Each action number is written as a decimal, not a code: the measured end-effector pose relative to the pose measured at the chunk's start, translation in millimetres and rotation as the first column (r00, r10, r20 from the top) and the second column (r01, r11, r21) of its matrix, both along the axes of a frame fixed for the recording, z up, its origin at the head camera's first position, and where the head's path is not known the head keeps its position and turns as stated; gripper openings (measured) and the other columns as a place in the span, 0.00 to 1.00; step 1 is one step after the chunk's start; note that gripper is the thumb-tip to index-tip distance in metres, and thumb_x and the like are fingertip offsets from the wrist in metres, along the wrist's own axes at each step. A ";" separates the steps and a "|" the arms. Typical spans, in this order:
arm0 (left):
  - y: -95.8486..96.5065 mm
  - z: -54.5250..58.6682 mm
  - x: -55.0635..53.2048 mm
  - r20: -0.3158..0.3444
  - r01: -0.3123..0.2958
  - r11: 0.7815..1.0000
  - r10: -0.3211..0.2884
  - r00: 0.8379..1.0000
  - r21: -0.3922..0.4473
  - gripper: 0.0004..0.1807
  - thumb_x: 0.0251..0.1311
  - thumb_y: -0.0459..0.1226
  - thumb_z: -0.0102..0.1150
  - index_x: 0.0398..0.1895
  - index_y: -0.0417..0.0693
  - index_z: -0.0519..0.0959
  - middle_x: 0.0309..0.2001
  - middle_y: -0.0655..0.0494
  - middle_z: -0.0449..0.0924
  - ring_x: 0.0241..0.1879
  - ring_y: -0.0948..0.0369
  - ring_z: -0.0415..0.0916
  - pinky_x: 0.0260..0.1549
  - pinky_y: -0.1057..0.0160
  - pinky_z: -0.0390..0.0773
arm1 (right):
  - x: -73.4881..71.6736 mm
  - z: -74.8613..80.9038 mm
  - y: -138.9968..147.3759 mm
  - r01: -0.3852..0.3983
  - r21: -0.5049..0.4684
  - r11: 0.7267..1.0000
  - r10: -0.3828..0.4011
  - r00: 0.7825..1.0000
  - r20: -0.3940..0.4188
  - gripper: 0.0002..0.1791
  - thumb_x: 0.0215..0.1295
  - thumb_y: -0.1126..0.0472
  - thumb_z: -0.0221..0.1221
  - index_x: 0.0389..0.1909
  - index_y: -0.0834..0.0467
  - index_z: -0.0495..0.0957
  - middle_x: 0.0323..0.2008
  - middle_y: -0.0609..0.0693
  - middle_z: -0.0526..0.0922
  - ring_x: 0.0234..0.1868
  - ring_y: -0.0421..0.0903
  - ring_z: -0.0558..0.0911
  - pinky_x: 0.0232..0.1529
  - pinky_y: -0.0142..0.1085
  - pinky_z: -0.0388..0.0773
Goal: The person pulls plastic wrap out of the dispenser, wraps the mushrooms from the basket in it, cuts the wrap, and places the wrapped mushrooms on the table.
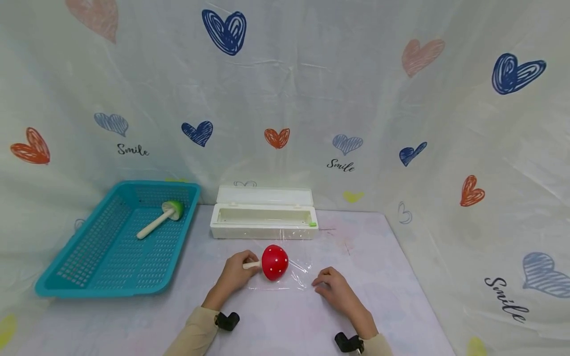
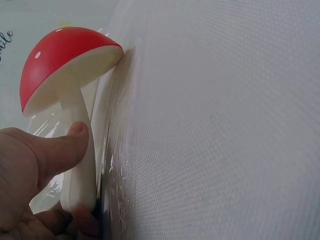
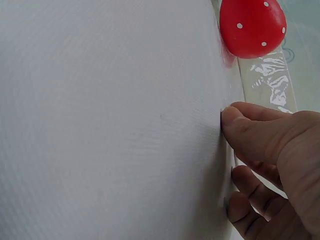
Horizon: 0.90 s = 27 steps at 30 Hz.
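Observation:
A red toy mushroom (image 1: 274, 262) with white dots and a pale stem lies on a sheet of clear plastic film (image 1: 299, 273) on the table. My left hand (image 1: 237, 271) holds its stem; in the left wrist view the thumb (image 2: 75, 142) presses along the stem, with fingertips at its lower end. To the right of the film, my right hand (image 1: 335, 290) rests on the table with loosely bent fingers. In the right wrist view its thumb (image 3: 250, 135) and fingertips touch the surface close to the film's edge, and no object shows in the hand.
Behind the film stands a long white box (image 1: 262, 232) with its lid raised and a small green piece at its right end. On the left, a teal plastic basket (image 1: 107, 291) contains a green-capped toy mushroom (image 1: 162, 220). A heart-printed curtain (image 1: 285, 89) hangs behind the table.

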<state>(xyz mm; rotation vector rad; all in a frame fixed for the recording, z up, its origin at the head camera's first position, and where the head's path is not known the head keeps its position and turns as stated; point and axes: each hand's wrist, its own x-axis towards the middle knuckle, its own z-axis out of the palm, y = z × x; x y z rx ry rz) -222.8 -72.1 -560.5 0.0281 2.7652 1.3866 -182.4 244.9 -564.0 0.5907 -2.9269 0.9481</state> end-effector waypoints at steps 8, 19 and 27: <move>-0.6 0.1 2.8 0.011 -0.007 1.000 0.007 1.000 0.001 0.08 0.56 0.38 0.76 0.37 0.50 0.85 0.40 0.55 0.85 0.43 0.57 0.78 0.47 0.51 0.84 | -0.9 -3.3 -4.5 0.031 -0.006 0.999 -0.031 0.999 -0.039 0.08 0.63 0.70 0.68 0.31 0.53 0.84 0.39 0.45 0.76 0.41 0.42 0.78 0.44 0.37 0.80; -1.4 -2.0 2.6 -0.026 0.003 1.000 -0.004 1.000 -0.021 0.07 0.56 0.37 0.76 0.37 0.49 0.88 0.40 0.55 0.83 0.46 0.55 0.79 0.50 0.47 0.81 | -4.4 -6.6 -9.2 -0.036 -0.020 0.999 0.034 0.994 -0.100 0.08 0.58 0.69 0.72 0.29 0.52 0.87 0.40 0.46 0.76 0.42 0.42 0.77 0.44 0.37 0.81; -0.5 -4.4 4.2 -0.035 0.036 0.999 -0.036 0.999 -0.009 0.13 0.59 0.36 0.74 0.47 0.50 0.88 0.45 0.53 0.85 0.48 0.54 0.80 0.50 0.48 0.83 | -5.2 -3.0 -14.3 0.004 0.002 1.000 -0.003 0.992 -0.129 0.10 0.65 0.70 0.65 0.32 0.53 0.77 0.38 0.44 0.74 0.41 0.40 0.77 0.43 0.36 0.81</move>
